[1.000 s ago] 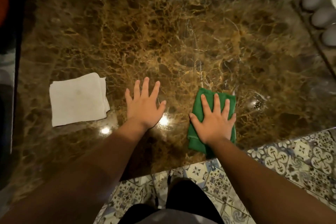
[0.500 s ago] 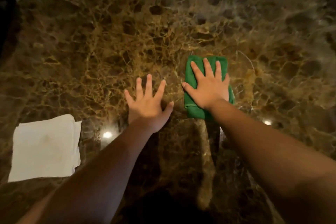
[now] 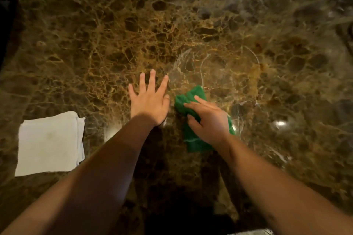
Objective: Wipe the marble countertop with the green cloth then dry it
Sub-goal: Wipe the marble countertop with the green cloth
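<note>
- The green cloth [image 3: 191, 137] lies bunched on the brown marble bench [image 3: 229, 25], near the middle.
- The right hand [image 3: 208, 120] rests on top of the cloth, its grip curled down on it with the fingers bent.
- The left hand [image 3: 149, 101] lies flat on the bench just beside the cloth, fingers spread wide, holding nothing.
- A folded white cloth [image 3: 49, 143] lies well off to the left.
- Shiny wet streaks [image 3: 183, 63] show on the marble past the hands.

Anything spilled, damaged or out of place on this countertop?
Nothing stands out. The faint streaks on the marble countertop beyond the green cloth look like wet wipe marks. The white cloth lies folded flat, apart, on the left. No spill or chip shows.
</note>
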